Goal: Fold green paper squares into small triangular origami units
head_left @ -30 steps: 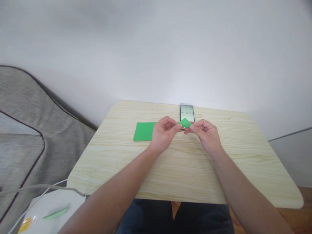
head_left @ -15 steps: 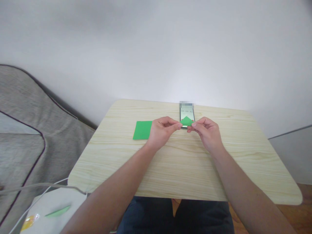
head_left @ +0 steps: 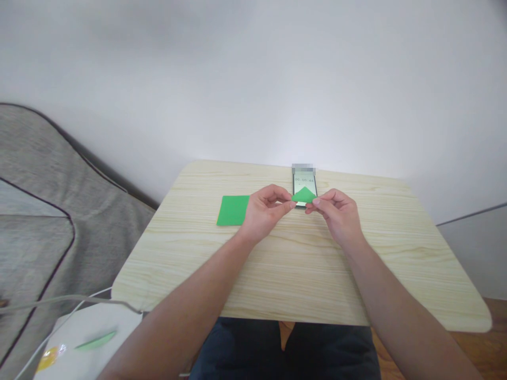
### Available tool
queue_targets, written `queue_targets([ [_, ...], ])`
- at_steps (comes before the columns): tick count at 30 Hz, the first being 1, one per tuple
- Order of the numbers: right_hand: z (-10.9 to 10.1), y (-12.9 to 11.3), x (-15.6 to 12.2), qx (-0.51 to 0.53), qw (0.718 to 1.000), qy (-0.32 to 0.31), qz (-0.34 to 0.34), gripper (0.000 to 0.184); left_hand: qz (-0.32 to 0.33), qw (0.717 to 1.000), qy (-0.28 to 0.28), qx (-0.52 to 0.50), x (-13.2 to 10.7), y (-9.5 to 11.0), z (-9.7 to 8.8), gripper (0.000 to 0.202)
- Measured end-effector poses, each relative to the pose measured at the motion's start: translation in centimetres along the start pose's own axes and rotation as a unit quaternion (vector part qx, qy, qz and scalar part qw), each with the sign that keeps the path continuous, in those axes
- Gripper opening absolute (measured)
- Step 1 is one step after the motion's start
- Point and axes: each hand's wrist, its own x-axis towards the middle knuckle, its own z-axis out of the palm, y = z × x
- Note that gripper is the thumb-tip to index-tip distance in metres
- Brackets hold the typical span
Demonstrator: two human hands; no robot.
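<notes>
A small piece of green paper (head_left: 304,195), folded to a triangle with its point away from me, is held above the table between both hands. My left hand (head_left: 267,210) pinches its left corner between thumb and fingers. At the right corner, my right hand (head_left: 336,212) grips it the same way. Just behind the paper lies a phone (head_left: 304,180) with a timer on its screen, partly covered by the paper. Flat green square paper (head_left: 232,210) rests to the left, its right side hidden behind my left hand.
The pale wooden table (head_left: 301,285) has rounded corners and meets a white wall (head_left: 253,79). A grey sofa (head_left: 99,221) stands at the left. Below it, a white surface (head_left: 114,316) carries a light green object (head_left: 95,341) and a yellow item (head_left: 48,359). A cable (head_left: 79,299) runs across there.
My left hand's fingers have shifted slightly up at the left corner, and the folded paper's triangle shows a little wider. Both hands keep their hold. The timer reading has advanced.
</notes>
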Motion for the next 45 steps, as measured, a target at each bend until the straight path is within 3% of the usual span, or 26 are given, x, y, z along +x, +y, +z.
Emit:
queue_targets([
  [18, 1.2, -0.8, -0.6, -0.084, 0.996, 0.023, -0.021, 0.025, -0.003, 1.0, 0.03, -0.004, 0.0, -0.2, 0.3, 0.026],
  [28, 1.1, -0.7, -0.7, -0.065, 0.996, 0.029, -0.051, 0.024, -0.034, 0.998, 0.025, -0.051, 0.1, -0.3, 0.2, 0.04],
  [32, 1.2, -0.9, -0.7, -0.052, 0.998, 0.017, -0.039, 0.029, -0.051, 0.998, 0.01, -0.021, 0.0, -0.4, 0.3, 0.033],
  [36, 1.3, -0.9, -0.8, -0.054, 0.998, 0.001, -0.024, 0.031, -0.028, 1.0, -0.002, 0.008, -0.1, -0.1, 0.3, 0.028],
  [45, 1.1, -0.4, -0.5, -0.016, 0.999, -0.017, -0.032, 0.027, -0.02, 0.999, 0.018, 0.022, 0.0, -0.2, 0.3, 0.03],
])
